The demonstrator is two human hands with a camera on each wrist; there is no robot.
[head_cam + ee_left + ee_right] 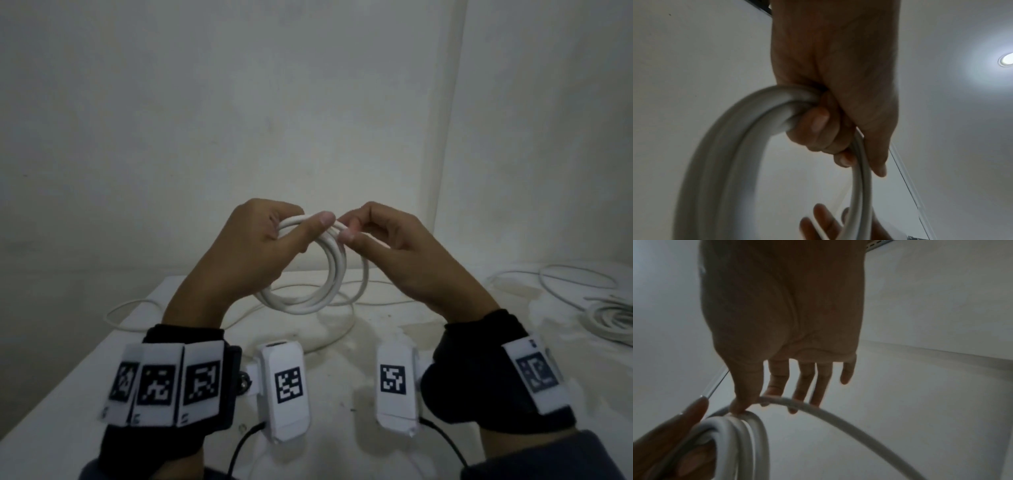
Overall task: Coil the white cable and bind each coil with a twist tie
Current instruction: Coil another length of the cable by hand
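Left hand grips round white cable coil; right hand pinches strand.

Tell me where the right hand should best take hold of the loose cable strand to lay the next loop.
Probably on the free strand just beside the coil, from above, thumb against fingertips, as the right hand does now. The left hand already clamps the bundled loops at their top, and the strand arcs away to the right, so a pinch there can guide it onto the coil.
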